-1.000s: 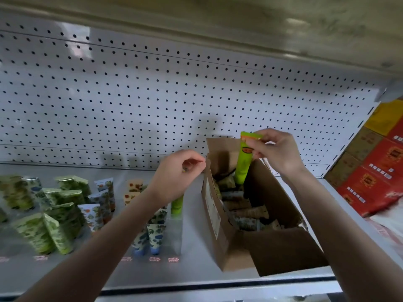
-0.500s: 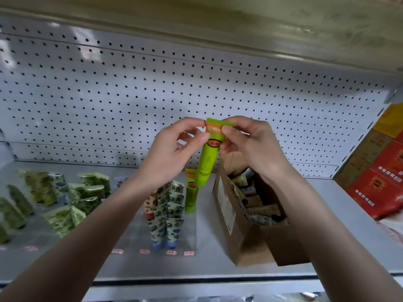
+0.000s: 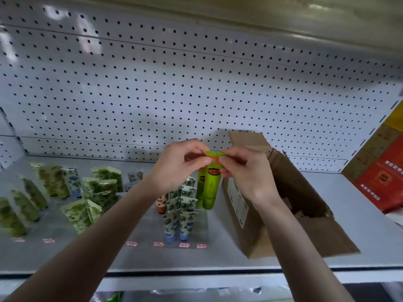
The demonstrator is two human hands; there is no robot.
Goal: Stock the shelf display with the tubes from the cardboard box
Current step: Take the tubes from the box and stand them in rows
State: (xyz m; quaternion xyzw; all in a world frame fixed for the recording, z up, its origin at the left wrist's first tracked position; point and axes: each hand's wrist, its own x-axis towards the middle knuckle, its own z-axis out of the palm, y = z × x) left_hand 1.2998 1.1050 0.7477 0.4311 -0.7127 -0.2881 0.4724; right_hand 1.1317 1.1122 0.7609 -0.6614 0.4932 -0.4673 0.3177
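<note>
We see left hand (image 3: pixel 176 168) and right hand (image 3: pixel 244 171) both pinching crimped top of green tube (image 3: pixel 210 186), upright beside cardboard box (image 3: pixel 283 192).

The cardboard box (image 3: pixel 305 236) sits on the right part of the shelf (image 3: pixel 218 256), with the pegboard wall (image 3: pixel 196 94) behind it and stacked cartons (image 3: pixel 381 171) further right. Rows of tubes (image 3: pixel 181 212) stand just left of the box, and more tubes (image 3: pixel 87 197) stand well to the left. The hands, left hand (image 3: pixel 176 168) and right hand (image 3: pixel 246 175), pinch the top of the held tube (image 3: pixel 210 188), which is upright between the rows and the box.
</note>
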